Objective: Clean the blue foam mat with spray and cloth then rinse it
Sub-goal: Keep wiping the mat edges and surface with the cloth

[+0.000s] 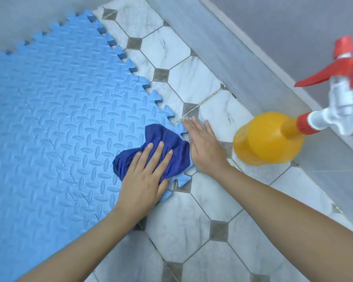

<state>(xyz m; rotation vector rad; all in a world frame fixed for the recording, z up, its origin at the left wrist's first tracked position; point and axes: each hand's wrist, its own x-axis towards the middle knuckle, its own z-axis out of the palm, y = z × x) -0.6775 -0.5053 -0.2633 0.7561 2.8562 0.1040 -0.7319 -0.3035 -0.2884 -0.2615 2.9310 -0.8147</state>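
The blue foam mat [55, 119], with a raised pattern and jigsaw edges, lies on the floor and fills the left of the view. A dark blue cloth [167, 143] rests crumpled on the mat's right edge. My left hand [145, 176] presses flat on the cloth with fingers spread over it. Just right of the cloth, my right hand [204, 147] lies flat and open, palm down, on the mat's edge and the tile. A yellow spray bottle [267, 137] with a red and white trigger head stands upright on the floor to the right of my right hand.
The floor is white marbled tile [192, 82] with small grey squares. A grey stone kerb [228, 58] runs diagonally along the right, close behind the bottle. A grey wall backs the mat at the top left.
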